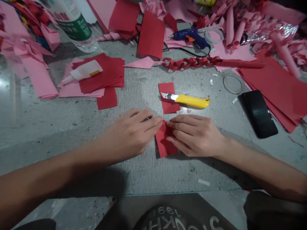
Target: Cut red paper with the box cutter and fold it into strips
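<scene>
A small rectangle of red paper [166,145] lies on the table in front of me, gripped along its far part by both hands. My left hand [136,134] pinches its upper left edge, fingers closed. From the other side my right hand [194,134] presses its closed fingers on the upper right edge. The fingers hide part of the sheet, so I cannot tell how far it is folded. Just beyond lies a second red paper piece [167,107], with a yellow utility knife [192,101] across it, blade out and pointing left.
A glue bottle [86,69] rests on stacked red paper [112,72] at the left, near a water bottle [74,28]. A red paper chain [192,63], a blue glue gun [192,36] and pink scraps sit farther back. To the right are a phone [259,113] and tape ring [233,83].
</scene>
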Tool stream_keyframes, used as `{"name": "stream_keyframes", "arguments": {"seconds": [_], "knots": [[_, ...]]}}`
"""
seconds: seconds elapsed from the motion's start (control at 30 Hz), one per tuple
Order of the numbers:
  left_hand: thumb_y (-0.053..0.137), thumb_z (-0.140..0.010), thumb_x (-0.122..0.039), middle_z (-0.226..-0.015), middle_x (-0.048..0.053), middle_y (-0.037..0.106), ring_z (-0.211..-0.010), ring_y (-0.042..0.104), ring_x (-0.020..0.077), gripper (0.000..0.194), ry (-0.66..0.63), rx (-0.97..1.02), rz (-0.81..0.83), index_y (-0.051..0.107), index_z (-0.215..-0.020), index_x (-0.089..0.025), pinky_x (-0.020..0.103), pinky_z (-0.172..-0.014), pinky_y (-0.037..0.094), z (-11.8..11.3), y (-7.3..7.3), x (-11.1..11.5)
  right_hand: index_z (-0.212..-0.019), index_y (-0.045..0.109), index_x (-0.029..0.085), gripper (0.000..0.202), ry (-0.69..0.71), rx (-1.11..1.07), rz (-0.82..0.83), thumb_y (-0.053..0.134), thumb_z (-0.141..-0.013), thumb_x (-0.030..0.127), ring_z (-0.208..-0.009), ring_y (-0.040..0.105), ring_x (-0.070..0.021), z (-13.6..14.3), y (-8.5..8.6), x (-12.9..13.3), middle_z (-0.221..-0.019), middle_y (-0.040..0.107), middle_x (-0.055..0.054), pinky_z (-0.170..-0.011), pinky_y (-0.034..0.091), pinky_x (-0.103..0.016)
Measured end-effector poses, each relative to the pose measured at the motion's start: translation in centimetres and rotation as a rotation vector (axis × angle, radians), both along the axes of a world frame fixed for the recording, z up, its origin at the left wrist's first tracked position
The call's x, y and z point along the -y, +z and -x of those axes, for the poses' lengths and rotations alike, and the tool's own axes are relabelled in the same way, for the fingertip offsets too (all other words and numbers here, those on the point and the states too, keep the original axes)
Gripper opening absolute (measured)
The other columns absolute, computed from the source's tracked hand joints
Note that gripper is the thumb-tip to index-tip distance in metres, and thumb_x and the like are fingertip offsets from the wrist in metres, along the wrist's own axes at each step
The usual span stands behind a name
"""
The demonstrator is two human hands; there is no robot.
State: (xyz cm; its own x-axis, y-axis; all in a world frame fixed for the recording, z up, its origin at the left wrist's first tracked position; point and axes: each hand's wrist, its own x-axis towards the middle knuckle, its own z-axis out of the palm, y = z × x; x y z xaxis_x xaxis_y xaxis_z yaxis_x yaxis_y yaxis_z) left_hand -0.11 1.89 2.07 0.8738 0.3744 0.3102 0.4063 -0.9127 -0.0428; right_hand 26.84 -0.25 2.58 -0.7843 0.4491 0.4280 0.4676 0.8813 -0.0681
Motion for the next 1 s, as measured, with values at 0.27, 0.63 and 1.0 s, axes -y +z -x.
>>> {"name": "stream_keyframes", "arguments": {"seconds": [0.27, 0.63, 1.0], "knots": [[0.063, -0.101, -0.014, -0.125, 0.012, 0.079, -0.108, 0.068, 0.0286, 0.027, -0.022, 0.035, 0.006, 0.074, -0.125, -0.007, 0.043, -0.086, 0.055, 0.0, -0.5, -0.1, -0.088, 0.073, 0.014, 0.02, -0.022, -0.339, 0.391, 0.066, -0.106, 0.019, -0.085, 0.08, -0.0204, 0.6, 1.1, 0.5, -0.088, 0.082, -0.009, -0.081, 0.066, -0.035], [0.06, -0.107, -0.017, -0.111, 0.01, 0.078, -0.101, 0.069, 0.027, 0.016, -0.042, 0.092, 0.059, 0.072, -0.118, -0.013, 0.043, -0.085, 0.058, -0.1, -0.6, -0.1, -0.092, 0.068, 0.014, 0.033, 0.293, -0.6, 1.213, 0.051, -0.116, 0.029, -0.091, 0.074, -0.0158, 1.1, 4.8, 5.3, -0.093, 0.076, -0.009, -0.092, 0.061, -0.028], [0.051, -0.111, -0.019, -0.112, 0.008, 0.077, -0.104, 0.069, 0.0285, 0.023, -0.049, 0.122, 0.083, 0.07, -0.125, -0.018, 0.047, -0.086, 0.056, 0.3, -1.6, -0.4, -0.088, 0.065, 0.015, 0.031, 0.22, -0.606, 1.145, 0.057, -0.113, 0.033, -0.093, 0.071, -0.0161, 0.9, 3.9, 5.1, -0.094, 0.074, -0.009, -0.095, 0.059, -0.029]]}}
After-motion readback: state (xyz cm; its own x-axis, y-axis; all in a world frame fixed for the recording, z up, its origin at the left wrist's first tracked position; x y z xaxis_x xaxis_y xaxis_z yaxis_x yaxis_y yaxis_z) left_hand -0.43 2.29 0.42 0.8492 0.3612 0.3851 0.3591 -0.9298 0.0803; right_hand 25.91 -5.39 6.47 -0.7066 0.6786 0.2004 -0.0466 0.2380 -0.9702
